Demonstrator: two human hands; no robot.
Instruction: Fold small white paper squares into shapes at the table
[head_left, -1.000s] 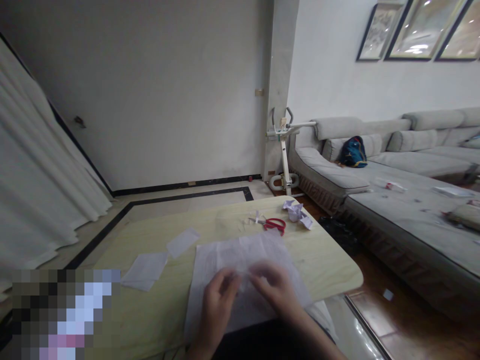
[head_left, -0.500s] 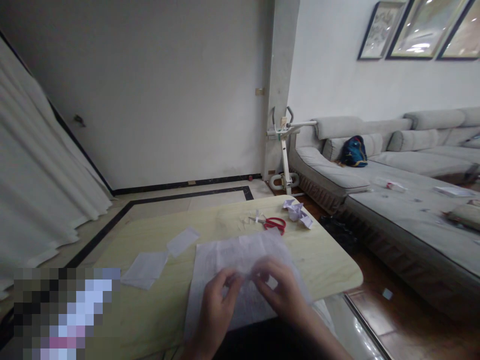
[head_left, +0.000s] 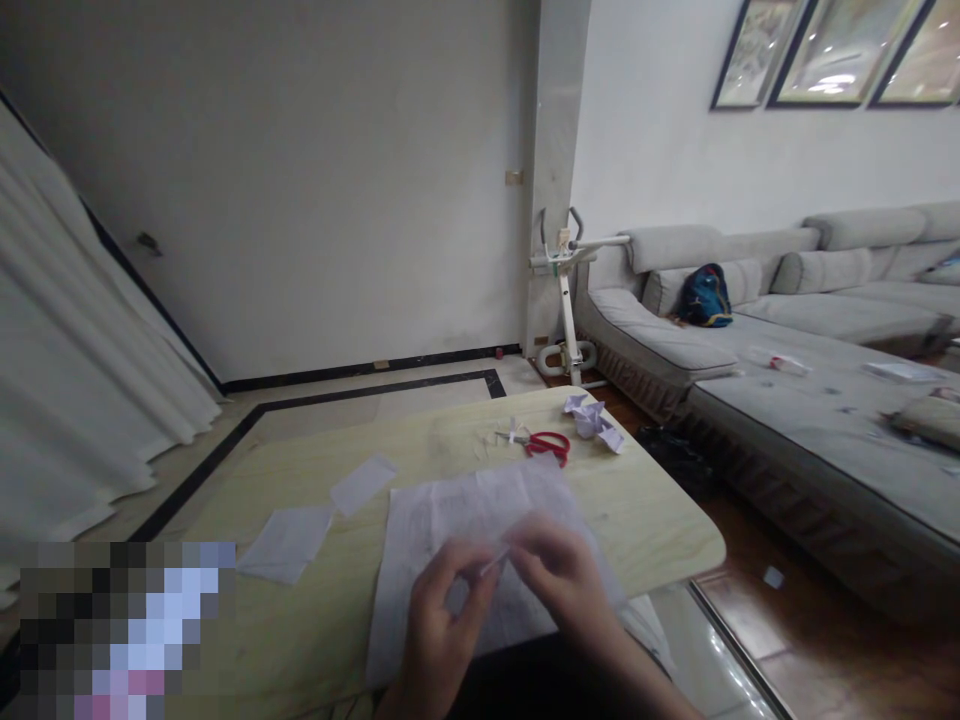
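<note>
Over a large creased sheet of paper (head_left: pixel 442 515) on the table, my two hands meet fingertip to fingertip. Pinched between thumb and fingers of my left hand (head_left: pixel 446 600) is a small piece of white paper (head_left: pixel 489 567), mostly hidden by the fingers. My right hand (head_left: pixel 559 575), somewhat blurred, closes its fingertips on the same piece from the other side. Beyond the sheet lie red-handled scissors (head_left: pixel 547 445), with thin scraps by their blades. Several folded paper shapes (head_left: pixel 592 420) sit at the table's far right corner.
Two loose pieces of paper, a larger one (head_left: pixel 289 543) and a smaller one (head_left: pixel 364 485), lie left on the pale wooden table (head_left: pixel 660 530). A grey sofa (head_left: pixel 780 400) with a blue backpack (head_left: pixel 705 297) stands right. White exercise equipment (head_left: pixel 568 300) stands behind. Pixelation covers the lower left.
My fingertips have shifted slightly around the small piece, and a white edge of it now shows between them. The view has moved a little; the things on the table stay put.
</note>
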